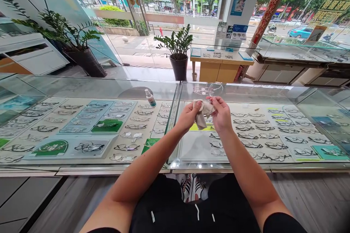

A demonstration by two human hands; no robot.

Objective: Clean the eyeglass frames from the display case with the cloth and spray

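Note:
Above the right-hand glass counter, my left hand [189, 116] is closed on a pale beige cleaning cloth [201, 121], thumb on top, with the cloth's loose end hanging down. Close beside it, my right hand [221, 113] pinches what looks like a thin-rimmed pair of glasses, mostly hidden by the fingers and the cloth. The cloth spans the gap between both hands. Just beyond my fingers, a clear, round-looking item [216, 89] shows on the counter top; its kind is hard to make out. A small white spray bottle [150, 97] stands on the left counter.
Glass display counters [175, 145] stretch across in front of me, with rows of eyeglasses [248, 135] under the glass. Beyond them stand a potted plant [178, 52], another leaning pot [84, 60] and a wooden display cabinet [218, 71]. Large windows face a street.

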